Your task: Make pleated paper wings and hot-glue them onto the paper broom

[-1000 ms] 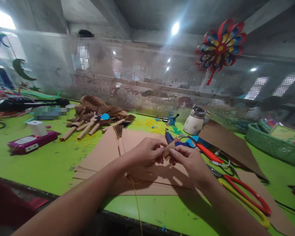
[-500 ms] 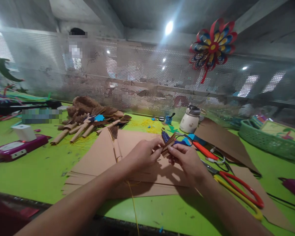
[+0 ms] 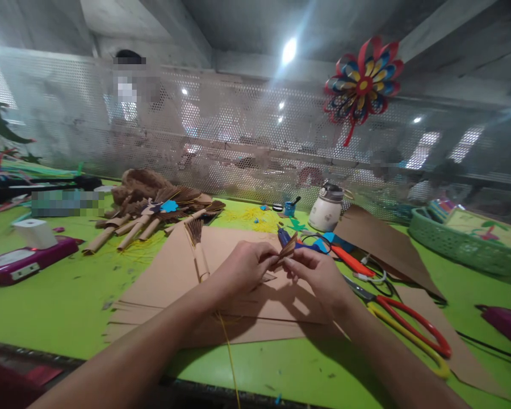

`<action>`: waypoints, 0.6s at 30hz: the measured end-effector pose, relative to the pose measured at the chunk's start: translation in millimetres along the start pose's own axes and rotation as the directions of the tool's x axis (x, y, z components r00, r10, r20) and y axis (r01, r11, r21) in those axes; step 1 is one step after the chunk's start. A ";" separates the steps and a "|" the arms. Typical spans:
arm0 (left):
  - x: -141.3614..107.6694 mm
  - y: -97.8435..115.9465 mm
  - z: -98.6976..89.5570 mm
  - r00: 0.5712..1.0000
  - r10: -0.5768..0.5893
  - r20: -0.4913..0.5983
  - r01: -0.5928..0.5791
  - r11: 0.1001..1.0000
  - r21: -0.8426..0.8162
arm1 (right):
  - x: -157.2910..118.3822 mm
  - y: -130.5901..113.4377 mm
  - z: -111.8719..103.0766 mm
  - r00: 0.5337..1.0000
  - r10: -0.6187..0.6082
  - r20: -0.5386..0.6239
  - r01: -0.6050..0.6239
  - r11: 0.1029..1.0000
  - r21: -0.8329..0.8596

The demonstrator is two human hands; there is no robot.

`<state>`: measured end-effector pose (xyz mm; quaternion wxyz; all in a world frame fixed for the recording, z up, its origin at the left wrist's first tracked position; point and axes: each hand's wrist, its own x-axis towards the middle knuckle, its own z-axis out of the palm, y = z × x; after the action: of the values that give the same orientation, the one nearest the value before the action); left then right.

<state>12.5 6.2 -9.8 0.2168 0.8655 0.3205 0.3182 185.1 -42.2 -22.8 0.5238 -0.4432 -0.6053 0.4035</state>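
Observation:
Between my two hands is a small pleated piece of brown paper [image 3: 288, 250]. My left hand [image 3: 251, 264] pinches its left side, and my right hand [image 3: 317, 272] grips it from the right with thumb and fingers. Both are held just above a stack of brown paper sheets [image 3: 162, 289]. On the stack, left of my left hand, lies a rolled paper piece with a fanned, fringed top [image 3: 199, 253]. A yellow string [image 3: 227, 352] trails from under my left wrist over the table's near edge. A blue glue gun [image 3: 286, 237] lies just beyond the pleated paper.
Scissors with red and yellow handles [image 3: 413, 326] lie right of my right forearm. A white bottle [image 3: 326, 209], an orange-handled tool [image 3: 352, 261] and a green basket [image 3: 460, 238] stand or lie farther right. Fringed paper rolls [image 3: 138, 230] and a purple power strip [image 3: 34, 261] are on the left.
My hands have drawn closer together around the pleated paper, which has tilted and shifted slightly left. The view has turned a little to the right.

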 end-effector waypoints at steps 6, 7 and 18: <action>-0.4 3.4 1.9 0.999 -0.009 0.037 0.012 0.998 -0.065 | -0.2 0.5 0.1 0.999 0.003 0.041 -0.010 0.985 0.174; -0.4 4.4 2.4 0.999 -0.012 0.049 0.016 0.997 -0.077 | -0.4 1.4 0.5 0.999 0.012 0.043 -0.020 0.980 0.197; 1.8 12.7 3.2 0.990 -0.057 0.128 0.092 0.954 -0.286 | -2.4 -4.0 0.7 0.993 0.088 -0.080 -0.067 0.969 0.239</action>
<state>21.1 -2.1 -3.9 0.3724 0.8288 0.2890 0.3015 184.0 -45.7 -19.7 0.5832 -0.4189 -0.5112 0.4723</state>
